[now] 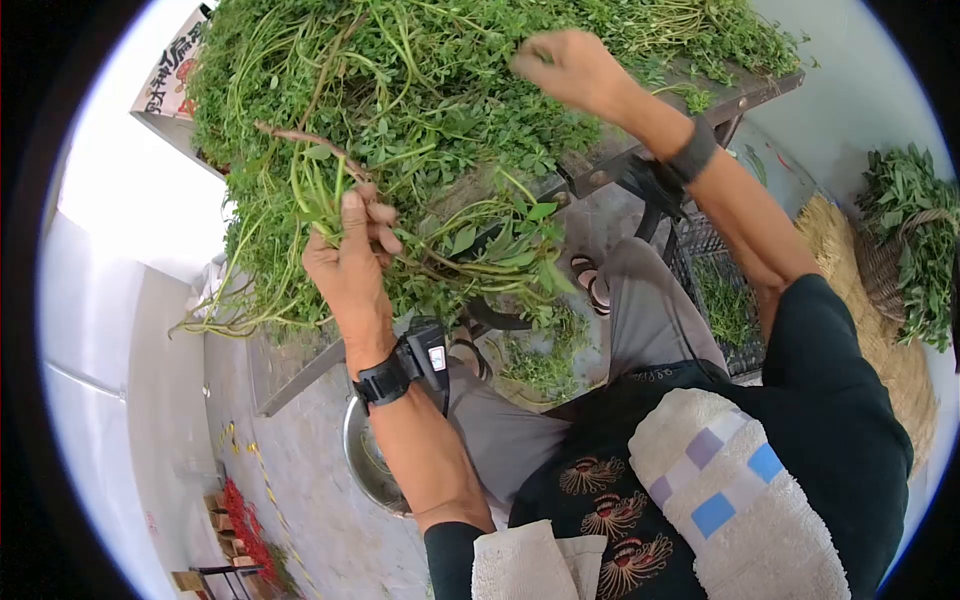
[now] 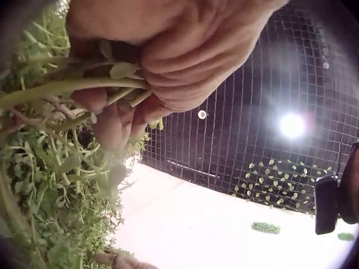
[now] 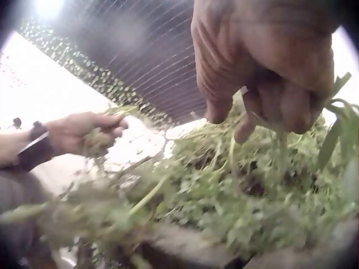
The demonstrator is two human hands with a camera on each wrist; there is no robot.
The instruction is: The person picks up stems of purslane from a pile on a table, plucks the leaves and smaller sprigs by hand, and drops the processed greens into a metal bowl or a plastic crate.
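Observation:
In the head view my left hand point(image 1: 350, 265) grips a small bunch of green stems point(image 1: 322, 190) over the near left side of a leafy heap point(image 1: 430, 120). The thumb lies across the stems, with the other fingers curled behind. Close up in the left wrist view, a thick pale-green stem point(image 2: 67, 87) runs out of the fist. Farther right, my right hand point(image 1: 575, 70) is over the heap, its fingers blurred. The right wrist view shows this hand's fingers bent downward, with leafy greens point(image 3: 219, 190) below them. I cannot tell whether they pinch a stem.
The heap lies on a dark table point(image 1: 765, 92) in front of my knees. Loose stems point(image 1: 500, 260) hang over its near edge. Below are a black crate point(image 1: 745, 360) and a metal basin point(image 1: 360, 455). A woven basket point(image 1: 885, 270) with leafy plants stands at right.

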